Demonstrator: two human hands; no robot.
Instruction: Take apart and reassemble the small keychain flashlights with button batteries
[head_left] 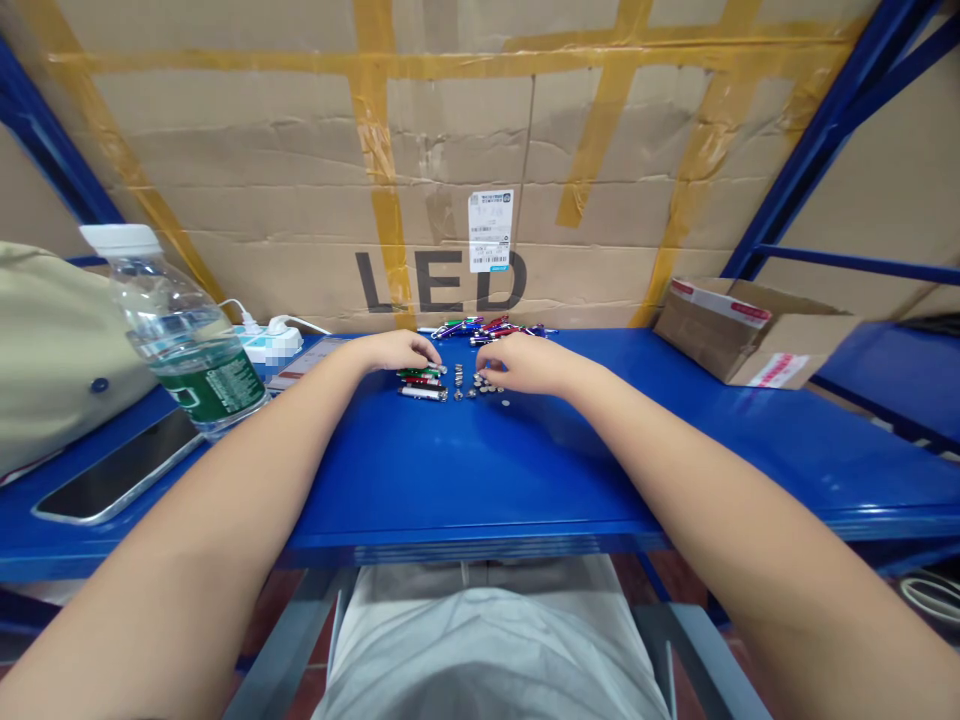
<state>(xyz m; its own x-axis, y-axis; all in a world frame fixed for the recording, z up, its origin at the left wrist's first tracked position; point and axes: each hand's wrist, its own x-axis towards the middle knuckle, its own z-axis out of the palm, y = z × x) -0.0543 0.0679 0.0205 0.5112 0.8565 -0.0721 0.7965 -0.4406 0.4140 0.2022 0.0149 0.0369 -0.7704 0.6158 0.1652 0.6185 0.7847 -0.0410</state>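
Fingers [433,353] of left hand [394,351] curled together just above a stack of small metal keychain torches [421,384]; right hand [517,362] bent down over loose silver button-like parts [480,384], can't tell if either is gripping. 2 hands rest over a blue steel shelf [480,480]; more torches [487,330] heaped behind, water bottle [187,330] far left.

From here I can make out red, green and silver mini flashlights [421,382] lying flat, side by side, on the blue steel shelf [525,470]. Just right of them sit small round metal pieces [480,385] in loose rows; behind, a tangled heap of flashlights [487,328].
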